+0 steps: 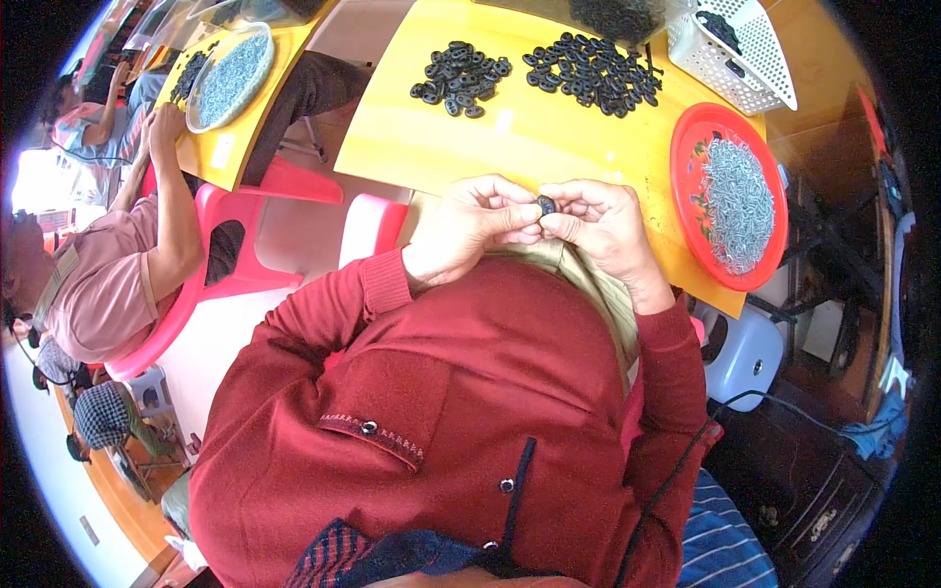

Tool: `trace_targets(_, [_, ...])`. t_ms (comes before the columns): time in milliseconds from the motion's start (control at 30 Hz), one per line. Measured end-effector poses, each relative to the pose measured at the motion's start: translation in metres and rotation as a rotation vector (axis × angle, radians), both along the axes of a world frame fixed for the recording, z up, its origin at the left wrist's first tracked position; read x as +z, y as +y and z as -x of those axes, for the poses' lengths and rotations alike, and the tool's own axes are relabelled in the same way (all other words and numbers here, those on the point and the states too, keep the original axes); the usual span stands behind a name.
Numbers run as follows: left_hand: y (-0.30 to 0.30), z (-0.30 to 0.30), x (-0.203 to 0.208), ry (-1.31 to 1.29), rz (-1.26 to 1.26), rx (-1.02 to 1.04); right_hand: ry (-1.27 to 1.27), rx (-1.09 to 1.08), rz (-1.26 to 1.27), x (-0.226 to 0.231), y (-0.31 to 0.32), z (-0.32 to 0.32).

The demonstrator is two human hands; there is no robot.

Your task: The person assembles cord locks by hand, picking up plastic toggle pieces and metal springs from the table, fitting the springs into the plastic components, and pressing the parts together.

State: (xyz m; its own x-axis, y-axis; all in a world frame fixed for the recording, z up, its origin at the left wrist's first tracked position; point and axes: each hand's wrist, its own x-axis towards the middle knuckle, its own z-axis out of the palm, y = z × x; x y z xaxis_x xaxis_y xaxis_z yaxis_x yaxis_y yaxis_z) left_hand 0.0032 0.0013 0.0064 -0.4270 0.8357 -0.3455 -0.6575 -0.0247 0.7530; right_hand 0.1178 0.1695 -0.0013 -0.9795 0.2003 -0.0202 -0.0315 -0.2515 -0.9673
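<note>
My left hand and my right hand meet just off the near edge of the yellow table. Between their fingertips is a small black oval part, pinched from both sides. Its exact kind is too small to tell, and the fingers cover some of it. Beyond my hands lie two piles of similar black oval parts with holes, a smaller pile on the left and a larger pile on the right. A red tray full of silver screws stands to the right.
A white perforated basket holding black parts sits at the far right, beside a clear bin of black parts. At left, a person sits on a red chair by another yellow table. A blue stool stands at right.
</note>
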Motion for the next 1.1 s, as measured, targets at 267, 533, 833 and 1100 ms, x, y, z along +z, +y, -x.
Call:
trace_targets(267, [0.0, 0.001, -0.001, 0.007, -0.037, -0.025, 0.005, 0.01, 0.075, -0.001, -0.002, 0.0])
trace_targets(533, [0.001, 0.003, 0.002, -0.091, -0.117, -0.054, 0.08, -0.029, -0.004, -0.005, -0.004, 0.001])
trace_targets(833, [0.0, 0.002, 0.003, -0.117, -0.15, -0.097, 0.153, -0.03, -0.031, 0.001, -0.009, 0.0])
trace_targets(1100, [0.0, 0.0, -0.001, -0.071, -0.21, -0.122, 0.172, -0.049, -0.02, 0.006, -0.016, 0.0])
